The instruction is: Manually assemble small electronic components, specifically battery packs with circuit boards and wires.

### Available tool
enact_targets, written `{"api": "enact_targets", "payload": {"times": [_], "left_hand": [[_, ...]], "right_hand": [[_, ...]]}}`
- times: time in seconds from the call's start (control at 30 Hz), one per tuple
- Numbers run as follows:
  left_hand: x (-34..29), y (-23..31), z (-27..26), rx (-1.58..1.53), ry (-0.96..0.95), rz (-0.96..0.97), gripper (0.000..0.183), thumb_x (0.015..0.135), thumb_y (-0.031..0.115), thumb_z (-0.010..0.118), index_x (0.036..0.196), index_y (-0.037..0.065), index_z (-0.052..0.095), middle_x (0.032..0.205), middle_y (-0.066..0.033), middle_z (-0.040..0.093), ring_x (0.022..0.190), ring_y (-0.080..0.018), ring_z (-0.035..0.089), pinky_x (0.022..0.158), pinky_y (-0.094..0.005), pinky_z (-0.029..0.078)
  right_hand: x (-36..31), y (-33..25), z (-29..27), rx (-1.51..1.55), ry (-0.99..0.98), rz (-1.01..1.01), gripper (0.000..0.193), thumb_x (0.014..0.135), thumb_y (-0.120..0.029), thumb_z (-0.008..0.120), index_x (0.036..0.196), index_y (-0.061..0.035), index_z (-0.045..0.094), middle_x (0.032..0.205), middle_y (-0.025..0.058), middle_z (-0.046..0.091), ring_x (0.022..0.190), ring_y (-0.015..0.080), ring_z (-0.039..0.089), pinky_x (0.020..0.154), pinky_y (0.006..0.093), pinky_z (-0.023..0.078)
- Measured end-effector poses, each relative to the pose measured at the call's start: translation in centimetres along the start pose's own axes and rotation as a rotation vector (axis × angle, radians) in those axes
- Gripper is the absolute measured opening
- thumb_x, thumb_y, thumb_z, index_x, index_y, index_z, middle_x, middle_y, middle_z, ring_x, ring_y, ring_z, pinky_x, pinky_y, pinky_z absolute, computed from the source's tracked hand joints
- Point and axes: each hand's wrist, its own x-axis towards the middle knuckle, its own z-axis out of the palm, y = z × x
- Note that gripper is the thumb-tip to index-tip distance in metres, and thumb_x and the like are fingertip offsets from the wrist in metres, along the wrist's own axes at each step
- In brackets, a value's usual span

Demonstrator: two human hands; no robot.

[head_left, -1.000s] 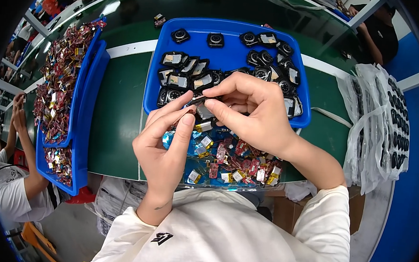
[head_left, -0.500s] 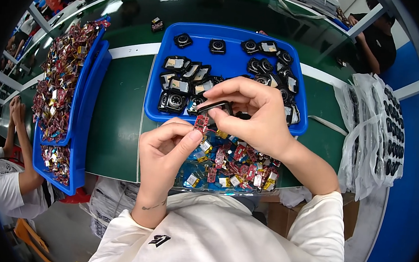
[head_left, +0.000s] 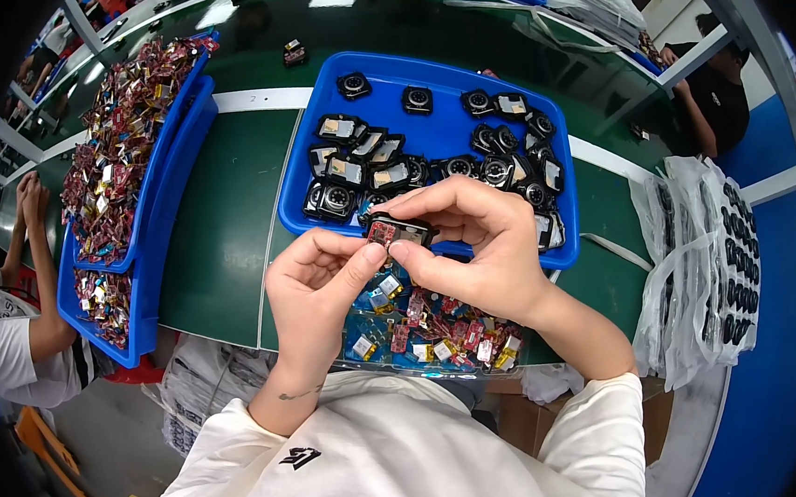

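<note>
My left hand pinches a small red circuit board between thumb and fingertips. In my right hand is a black watch case, gripped by its edges, its open side facing me. The board lies against the left part of the case's opening; my fingertips hide how far in it sits. Just beyond my hands is a blue tray with several black watch cases, some showing round backs, others inner sides. Below my hands, a clear tray holds a pile of red boards and small silver-and-yellow batteries.
Stacked blue bins heaped with boards and batteries stand at the left. Layered white plastic sheets with black parts lie at the right edge. A co-worker's hands show far left; another person sits far right.
The watch case has tilted so its open side faces me, and it has come down around the board. Right thumb and left thumb have moved closer together.
</note>
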Motion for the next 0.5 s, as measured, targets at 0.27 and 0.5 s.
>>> {"api": "enact_targets", "payload": {"times": [0.27,0.5], "left_hand": [[-0.07,0.00,0.08,0.028,-0.004,0.005,0.013,0.080,-0.001,0.071,0.085,-0.002,0.059,0.080,-0.0075,0.066,0.073,-0.0076,0.062,0.066,-0.0174,0.048],[0.16,0.60,-0.56,-0.100,-0.099,0.122,0.021,0.078,-0.001,0.072,0.091,-0.001,0.055,0.084,-0.0054,0.061,0.074,-0.0069,0.056,0.069,-0.0190,0.046]], "right_hand": [[-0.16,-0.17,0.18,-0.005,-0.021,0.009,0.020,0.082,-0.004,0.069,0.100,0.0037,0.064,0.098,0.0102,0.066,0.088,0.0134,0.065,0.075,0.0251,0.055],[0.41,-0.35,-0.39,0.247,-0.134,0.155,0.021,0.085,-0.004,0.065,0.103,0.0050,0.064,0.108,0.0150,0.064,0.096,0.0175,0.064,0.084,0.0283,0.052]]}}
